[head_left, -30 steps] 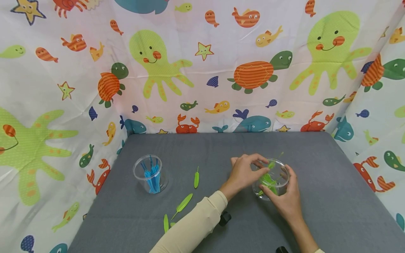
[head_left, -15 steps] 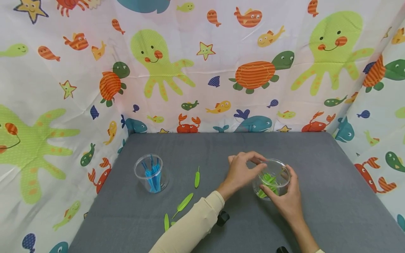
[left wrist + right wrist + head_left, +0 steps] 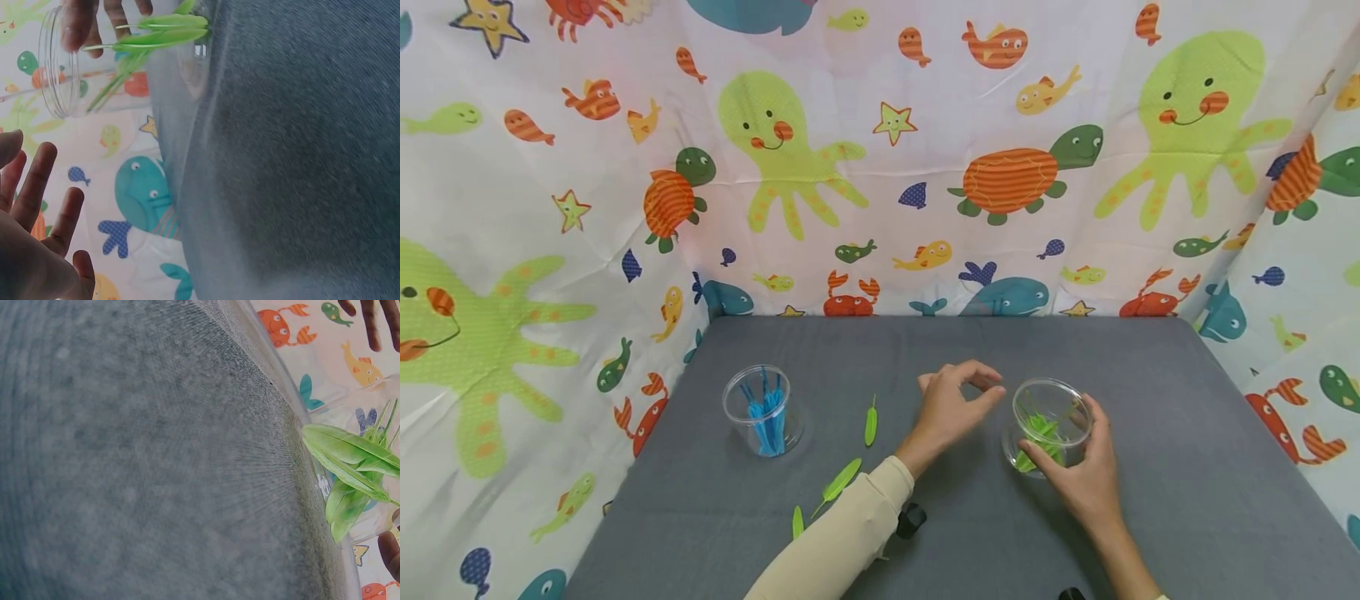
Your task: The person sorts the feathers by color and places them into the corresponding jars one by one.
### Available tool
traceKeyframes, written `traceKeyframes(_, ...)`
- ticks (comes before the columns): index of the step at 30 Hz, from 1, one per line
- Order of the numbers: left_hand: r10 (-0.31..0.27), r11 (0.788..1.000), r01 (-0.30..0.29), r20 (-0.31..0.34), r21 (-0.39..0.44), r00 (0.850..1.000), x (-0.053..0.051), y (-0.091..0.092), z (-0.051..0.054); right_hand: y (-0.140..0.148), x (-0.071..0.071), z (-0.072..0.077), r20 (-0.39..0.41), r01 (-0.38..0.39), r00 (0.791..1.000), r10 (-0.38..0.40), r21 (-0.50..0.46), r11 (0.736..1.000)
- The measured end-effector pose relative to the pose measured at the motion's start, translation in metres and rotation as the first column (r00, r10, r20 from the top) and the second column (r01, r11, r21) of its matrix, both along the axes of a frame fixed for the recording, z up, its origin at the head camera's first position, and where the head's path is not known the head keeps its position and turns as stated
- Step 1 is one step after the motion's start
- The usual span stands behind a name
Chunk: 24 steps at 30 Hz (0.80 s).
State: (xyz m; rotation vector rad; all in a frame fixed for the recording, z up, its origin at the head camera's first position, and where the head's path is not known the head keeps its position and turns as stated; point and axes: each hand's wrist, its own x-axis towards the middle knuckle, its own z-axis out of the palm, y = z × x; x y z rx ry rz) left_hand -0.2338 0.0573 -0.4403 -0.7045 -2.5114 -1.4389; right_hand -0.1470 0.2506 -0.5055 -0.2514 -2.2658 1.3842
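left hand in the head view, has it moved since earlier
Yes: the left hand has drawn leftward, away from the jar of green leaves, toward the unmoved jar of blue strips.

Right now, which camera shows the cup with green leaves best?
The head view: that cup shows from rim to base. The left wrist view cuts it off at the top; the right wrist view, at the right.
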Motion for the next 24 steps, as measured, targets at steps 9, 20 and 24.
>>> traceKeyframes(9, 0.064, 0.998, -0.064, 0.027, -0.013, 0.998, -0.008, -0.02, -0.01, 0.0, -0.001, -0.001, 0.016, 0.028, 0.999, -0.028, 0.022, 0.999)
traceKeyframes(20, 0.144, 0.988, -0.14, 0.066, -0.061, 0.987, -0.013, -0.062, -0.028, -0.001, 0.0, -0.001, 0.021, 0.031, 0.999, -0.032, 0.015, 0.999)
traceKeyframes(24, 0.169, 0.985, -0.165, 0.083, -0.058, 0.982, -0.017, -0.075, -0.035, 0.0, 0.001, 0.0, 0.014, 0.018, 1.0, -0.018, 0.007, 1.0)
